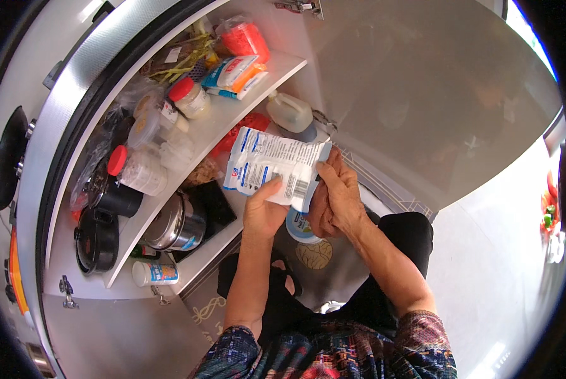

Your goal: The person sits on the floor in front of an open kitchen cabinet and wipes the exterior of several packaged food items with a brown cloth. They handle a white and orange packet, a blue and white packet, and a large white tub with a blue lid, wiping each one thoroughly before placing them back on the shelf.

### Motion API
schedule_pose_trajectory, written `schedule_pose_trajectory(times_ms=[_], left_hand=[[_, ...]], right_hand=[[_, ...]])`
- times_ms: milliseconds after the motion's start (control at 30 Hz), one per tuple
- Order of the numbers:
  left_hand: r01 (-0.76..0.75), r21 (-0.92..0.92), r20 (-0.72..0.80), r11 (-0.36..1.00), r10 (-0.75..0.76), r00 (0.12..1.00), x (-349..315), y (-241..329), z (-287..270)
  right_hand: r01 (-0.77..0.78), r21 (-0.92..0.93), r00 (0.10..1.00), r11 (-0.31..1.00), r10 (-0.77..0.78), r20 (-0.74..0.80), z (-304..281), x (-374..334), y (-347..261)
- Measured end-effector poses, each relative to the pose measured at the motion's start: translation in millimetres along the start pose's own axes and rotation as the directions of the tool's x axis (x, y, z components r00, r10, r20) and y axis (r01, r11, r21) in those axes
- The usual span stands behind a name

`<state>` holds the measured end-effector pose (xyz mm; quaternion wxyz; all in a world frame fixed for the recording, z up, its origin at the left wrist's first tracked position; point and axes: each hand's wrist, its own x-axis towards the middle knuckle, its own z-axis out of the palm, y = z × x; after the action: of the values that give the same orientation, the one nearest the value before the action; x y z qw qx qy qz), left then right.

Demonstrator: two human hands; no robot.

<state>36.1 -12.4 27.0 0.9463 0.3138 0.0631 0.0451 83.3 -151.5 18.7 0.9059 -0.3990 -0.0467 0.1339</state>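
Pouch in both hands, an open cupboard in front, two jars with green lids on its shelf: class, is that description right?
Not quite: the lids of the two jars are red, not green, as the head view shows. The rest stands: left hand and right hand hold the pouch before the open cupboard, jars on its shelf.

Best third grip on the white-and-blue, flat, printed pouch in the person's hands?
Probably a pinch on the pouch's left edge, coming from the left: that edge looks thin and free of fingers. The right hand grips the right edge; the left hand has its thumb over the lower edge.
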Motion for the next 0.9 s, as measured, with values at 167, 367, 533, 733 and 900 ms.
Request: schedule_pose_trajectory(times_ms=[167, 367, 533, 733, 900], left_hand=[[-0.006, -0.28, 0.101, 0.96, 0.036, 0.994, -1, 5, -12], [-0.054, -0.161, 0.106, 0.986, 0.072, 0.992, -4, 3, -16], [-0.076, -0.182, 0.035, 0.98, 0.083, 0.996, -4, -7, -21], [-0.111, -0.264, 0.016, 0.958, 0.12, 0.993, -1, -2, -23], [-0.151, -0.271, -0.013, 0.951, 0.153, 0.988, -4, 3, -26]], right_hand=[[0.153, -0.285, 0.977, 0.946, -0.188, -0.102, -14, 10, -10], [0.571, -0.801, 0.737, 0.181, -0.542, 0.403, 5, 4, -27], [0.463, -0.878, 0.837, 0.12, -0.385, 0.389, -3, 11, 7], [0.533, -0.826, 0.835, 0.185, -0.274, 0.477, -10, -6, 10], [0.687, -0.711, 0.689, -0.151, -0.175, 0.703, 3, -33, -6]])
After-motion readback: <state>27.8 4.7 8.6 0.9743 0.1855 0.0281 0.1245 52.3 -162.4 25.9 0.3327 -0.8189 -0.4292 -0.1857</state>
